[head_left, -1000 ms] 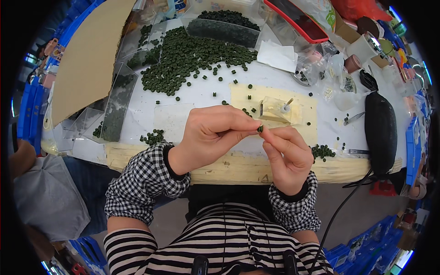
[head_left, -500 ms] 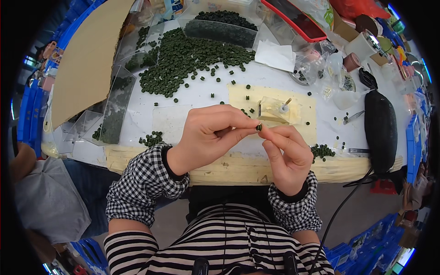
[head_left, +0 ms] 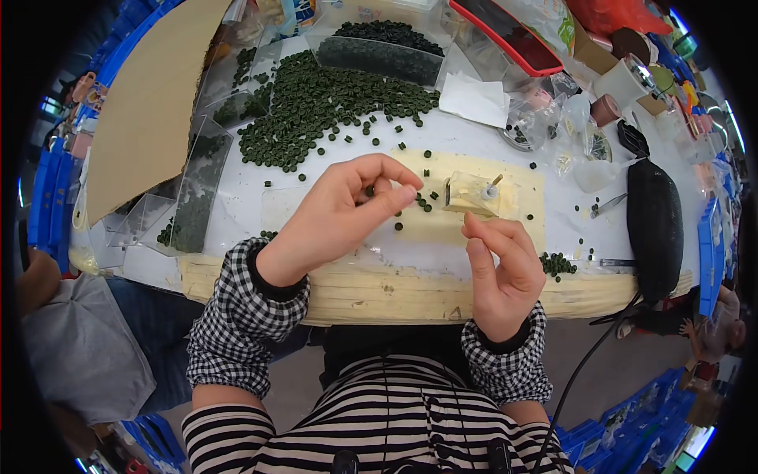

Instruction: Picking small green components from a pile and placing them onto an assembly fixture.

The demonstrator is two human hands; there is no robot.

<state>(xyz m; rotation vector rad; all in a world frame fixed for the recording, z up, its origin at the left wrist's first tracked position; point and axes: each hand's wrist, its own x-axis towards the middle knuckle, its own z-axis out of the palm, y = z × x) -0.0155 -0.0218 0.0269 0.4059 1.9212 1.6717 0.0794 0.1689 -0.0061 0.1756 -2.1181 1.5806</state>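
My left hand [head_left: 335, 213] is above the table with fingers curled and thumb and index tips together. A small dark green spool-shaped piece [head_left: 369, 190] shows in the hollow of its fingers. My right hand [head_left: 505, 272] is apart from it, near the table's front edge, fingers curled in and thumb close to the index finger; whatever it pinches, if anything, is too small to make out. Beyond it a cream block [head_left: 471, 194] with an upright brass-coloured pin [head_left: 497, 180] sits on a pale yellow sheet [head_left: 517, 170]. Several green pieces [head_left: 427, 208] lie between the left hand and the block.
A large heap of green pieces [head_left: 316, 103] spreads at the back left, before a clear bin [head_left: 379, 59]. Cardboard [head_left: 150, 103] stands at left. A red-edged phone [head_left: 513, 39], white paper [head_left: 474, 99], tweezers [head_left: 609, 202] and a black pouch [head_left: 655, 229] lie toward the right.
My hands have parted: the left has drawn back to the left, while the right stays near the block. The green piece held between their fingertips no longer shows there.
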